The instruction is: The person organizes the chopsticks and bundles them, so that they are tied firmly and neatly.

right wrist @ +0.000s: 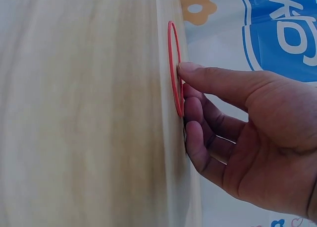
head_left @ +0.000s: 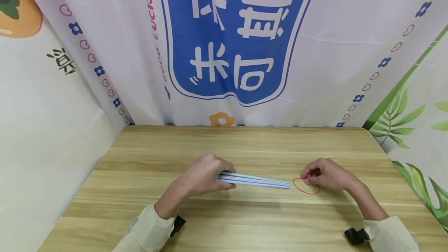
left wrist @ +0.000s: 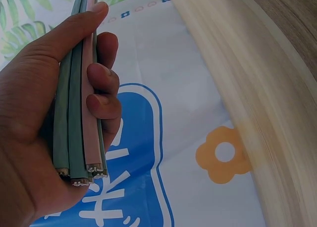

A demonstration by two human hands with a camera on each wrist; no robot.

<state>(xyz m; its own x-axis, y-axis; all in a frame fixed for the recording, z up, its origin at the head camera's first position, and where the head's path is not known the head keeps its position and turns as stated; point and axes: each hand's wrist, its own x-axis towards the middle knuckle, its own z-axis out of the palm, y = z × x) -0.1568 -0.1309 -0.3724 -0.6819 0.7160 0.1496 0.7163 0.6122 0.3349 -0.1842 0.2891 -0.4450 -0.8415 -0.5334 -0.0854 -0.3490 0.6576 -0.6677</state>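
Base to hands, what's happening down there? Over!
Left hand gripping pastel sticks. Right hand pinching red loop. Loop near the sticks' free ends, not around them. Nothing seen in between. Over.

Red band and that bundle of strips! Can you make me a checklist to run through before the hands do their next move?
1. Bundle of strips held: ok, the left hand grips it.
2. Red band held: ok, the right hand pinches its edge.
3. Band open: ok, it makes a rounded loop in the head view.
4. Bundle's free end pointing at the band: ok, roughly toward it in the head view.
5. Band around the strips: not ok, they are apart, with a small gap between.
6. Band stretchy enough: cannot tell, it isn't being pulled tight.
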